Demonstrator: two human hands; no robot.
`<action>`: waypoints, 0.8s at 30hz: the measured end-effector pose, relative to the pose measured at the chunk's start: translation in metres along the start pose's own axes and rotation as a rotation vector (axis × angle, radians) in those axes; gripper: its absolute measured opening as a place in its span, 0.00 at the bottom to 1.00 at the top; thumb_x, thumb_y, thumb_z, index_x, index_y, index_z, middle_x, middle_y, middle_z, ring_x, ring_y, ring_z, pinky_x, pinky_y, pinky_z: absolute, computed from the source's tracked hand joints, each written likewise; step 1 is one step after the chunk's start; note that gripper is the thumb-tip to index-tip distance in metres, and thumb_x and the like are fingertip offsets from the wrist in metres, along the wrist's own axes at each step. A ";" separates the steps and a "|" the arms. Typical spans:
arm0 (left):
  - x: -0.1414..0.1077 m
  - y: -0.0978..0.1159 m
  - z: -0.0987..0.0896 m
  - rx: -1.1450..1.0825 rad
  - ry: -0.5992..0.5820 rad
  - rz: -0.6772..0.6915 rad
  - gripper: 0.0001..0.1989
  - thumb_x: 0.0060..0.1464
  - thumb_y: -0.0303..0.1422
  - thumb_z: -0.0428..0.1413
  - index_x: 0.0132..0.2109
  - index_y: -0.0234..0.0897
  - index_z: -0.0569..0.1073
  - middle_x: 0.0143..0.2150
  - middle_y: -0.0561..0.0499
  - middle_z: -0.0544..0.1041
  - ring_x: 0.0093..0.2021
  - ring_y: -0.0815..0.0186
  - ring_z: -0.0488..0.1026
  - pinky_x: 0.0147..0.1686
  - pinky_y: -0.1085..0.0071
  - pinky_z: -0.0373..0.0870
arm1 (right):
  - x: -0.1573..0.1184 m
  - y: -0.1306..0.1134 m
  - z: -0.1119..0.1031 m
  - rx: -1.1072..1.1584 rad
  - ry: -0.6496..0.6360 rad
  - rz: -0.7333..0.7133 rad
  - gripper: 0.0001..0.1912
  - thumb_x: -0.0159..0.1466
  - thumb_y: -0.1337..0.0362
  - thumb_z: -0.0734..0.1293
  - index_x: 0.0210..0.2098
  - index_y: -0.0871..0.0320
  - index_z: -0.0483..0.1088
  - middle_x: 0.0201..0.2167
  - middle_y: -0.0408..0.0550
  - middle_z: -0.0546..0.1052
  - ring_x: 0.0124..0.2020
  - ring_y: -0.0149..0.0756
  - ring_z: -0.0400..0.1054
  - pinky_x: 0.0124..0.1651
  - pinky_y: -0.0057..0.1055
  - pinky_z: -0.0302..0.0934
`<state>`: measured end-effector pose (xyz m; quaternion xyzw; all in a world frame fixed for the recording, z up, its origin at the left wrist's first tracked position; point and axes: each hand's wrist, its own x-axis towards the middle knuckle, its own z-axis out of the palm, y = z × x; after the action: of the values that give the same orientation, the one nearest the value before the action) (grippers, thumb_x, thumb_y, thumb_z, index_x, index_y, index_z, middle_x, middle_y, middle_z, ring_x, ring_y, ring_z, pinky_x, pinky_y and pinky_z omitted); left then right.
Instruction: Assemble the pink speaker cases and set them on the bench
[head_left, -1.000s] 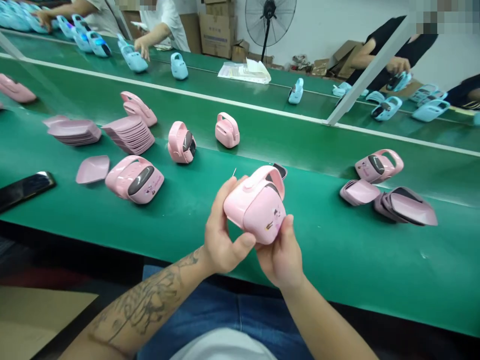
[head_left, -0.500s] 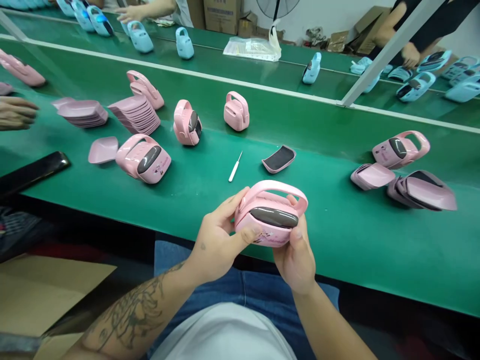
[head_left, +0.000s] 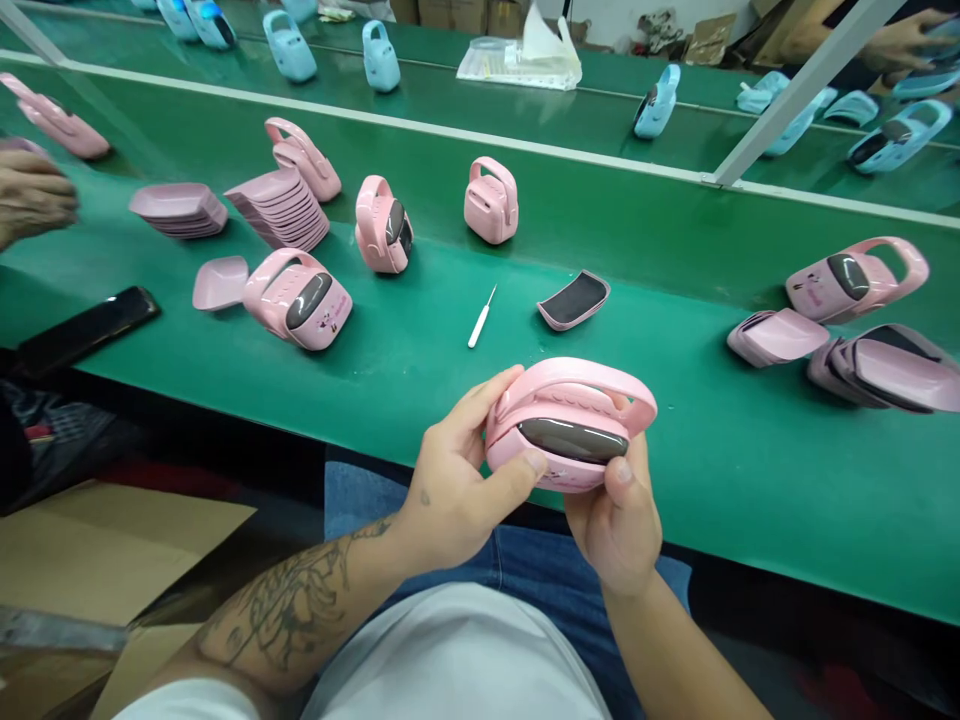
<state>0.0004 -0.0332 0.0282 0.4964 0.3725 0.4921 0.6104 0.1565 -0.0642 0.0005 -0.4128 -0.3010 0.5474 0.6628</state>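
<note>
Turned since earlier frame: pink plastic handled case [head_left: 570, 415], dark oval panel now facing you, long axis crosswise, held at 12 o'clock over edge of green conveyor belt [head_left: 720, 480]. Left hand [head_left: 465, 480] grasping left end, right hand [head_left: 619, 530] grasping right end. White-handled pick [head_left: 482, 318] lying beyond, untouched.

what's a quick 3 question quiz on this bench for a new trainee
1. True or false: the left hand and the right hand are both holding the pink carrying case.
2. Which forearm has a tattoo? A) left B) right C) both
3. What colour are the cases on the far green belt?

Key: 1 true; 2 A; 3 light blue
</note>
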 end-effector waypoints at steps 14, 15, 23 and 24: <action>-0.007 -0.002 -0.003 0.357 0.023 0.161 0.34 0.60 0.38 0.68 0.72 0.40 0.74 0.68 0.41 0.77 0.67 0.46 0.75 0.71 0.53 0.71 | -0.011 0.001 -0.005 -0.029 0.040 -0.005 0.24 0.67 0.49 0.74 0.60 0.47 0.74 0.54 0.50 0.83 0.63 0.57 0.76 0.71 0.61 0.66; -0.007 -0.002 -0.003 0.374 0.022 0.162 0.34 0.61 0.37 0.68 0.71 0.40 0.74 0.69 0.41 0.76 0.68 0.46 0.74 0.71 0.54 0.71 | -0.010 0.001 -0.006 -0.058 0.061 -0.020 0.27 0.67 0.47 0.76 0.61 0.47 0.74 0.55 0.51 0.82 0.62 0.57 0.76 0.68 0.61 0.68; -0.013 -0.016 -0.007 0.389 -0.049 0.204 0.33 0.59 0.31 0.66 0.71 0.42 0.75 0.70 0.40 0.75 0.71 0.46 0.72 0.73 0.51 0.70 | -0.007 0.009 -0.017 -0.372 0.230 -0.231 0.22 0.67 0.39 0.74 0.46 0.49 0.79 0.48 0.50 0.84 0.50 0.50 0.79 0.53 0.47 0.73; -0.013 -0.018 -0.008 0.389 -0.058 0.220 0.33 0.59 0.31 0.66 0.71 0.42 0.76 0.70 0.39 0.76 0.71 0.47 0.72 0.72 0.51 0.70 | -0.008 0.011 -0.017 -0.375 0.247 -0.242 0.21 0.68 0.39 0.74 0.44 0.49 0.79 0.47 0.49 0.85 0.49 0.50 0.79 0.52 0.46 0.73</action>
<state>-0.0061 -0.0447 0.0082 0.6565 0.3863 0.4602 0.4562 0.1640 -0.0753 -0.0167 -0.5531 -0.3612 0.3440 0.6673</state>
